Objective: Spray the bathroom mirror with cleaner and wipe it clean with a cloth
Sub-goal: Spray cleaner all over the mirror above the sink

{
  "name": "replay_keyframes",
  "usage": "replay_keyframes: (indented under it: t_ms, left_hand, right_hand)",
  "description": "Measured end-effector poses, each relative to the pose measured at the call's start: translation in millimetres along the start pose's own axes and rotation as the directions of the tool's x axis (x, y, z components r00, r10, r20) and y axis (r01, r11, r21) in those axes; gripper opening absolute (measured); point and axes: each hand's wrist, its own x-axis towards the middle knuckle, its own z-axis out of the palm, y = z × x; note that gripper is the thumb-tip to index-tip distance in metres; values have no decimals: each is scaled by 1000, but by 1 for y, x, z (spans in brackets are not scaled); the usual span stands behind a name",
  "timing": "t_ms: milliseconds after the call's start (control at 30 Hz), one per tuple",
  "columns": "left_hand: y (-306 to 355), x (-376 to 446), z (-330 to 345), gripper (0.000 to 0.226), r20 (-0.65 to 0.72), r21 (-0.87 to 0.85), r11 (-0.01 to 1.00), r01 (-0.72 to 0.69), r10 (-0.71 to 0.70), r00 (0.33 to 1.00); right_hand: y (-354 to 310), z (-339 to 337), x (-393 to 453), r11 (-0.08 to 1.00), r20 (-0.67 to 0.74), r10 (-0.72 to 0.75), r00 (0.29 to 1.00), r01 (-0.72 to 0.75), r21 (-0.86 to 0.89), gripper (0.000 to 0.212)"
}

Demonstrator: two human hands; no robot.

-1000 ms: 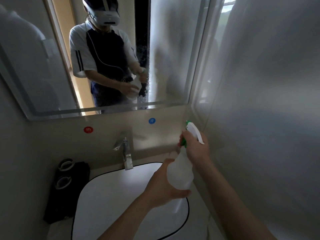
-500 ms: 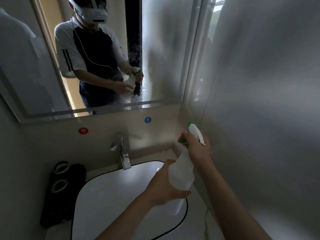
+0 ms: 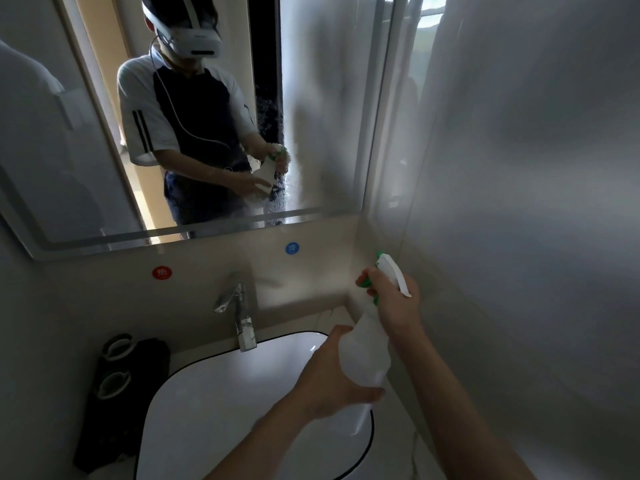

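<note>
Above the white basin (image 3: 221, 403), I hold a translucent spray bottle (image 3: 365, 348) with both hands: my left hand (image 3: 332, 379) is wrapped around its body, my right hand (image 3: 393, 303) grips the neck with a finger on the green trigger, nozzle aimed at the mirror (image 3: 311, 109). Fine droplets already speckle the mirror's lower middle, so I judge spraying partly done; wiping remains, and I see no cloth. Grey walls close in tightly; a chrome faucet (image 3: 239, 313) and a black cup holder (image 3: 121, 386) sit on the pale surface (image 3: 398, 441).
</note>
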Motion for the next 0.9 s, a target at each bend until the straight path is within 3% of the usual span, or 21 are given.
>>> replay_keyframes:
  t_ms: [133, 300, 567, 900]
  left_hand:
    - [5, 12, 0, 102, -10, 10, 1000, 2, -1, 1000]
    - [7, 23, -4, 104, -9, 19, 1000, 4, -4, 1000]
    - [4, 43, -3, 88, -71, -23, 999, 40, -41, 997]
    - [5, 58, -1, 85, -86, -15, 999, 29, -30, 996]
  right_hand:
    - [-2, 3, 14, 999, -7, 10, 1000, -10, 38, 39]
    - [-1, 13, 30, 989, -30, 24, 999, -20, 145, 34]
    - [3, 16, 49, 994, 40, -48, 998, 44, 100, 38]
    - [9, 18, 68, 993, -31, 1, 1000, 3, 114, 39]
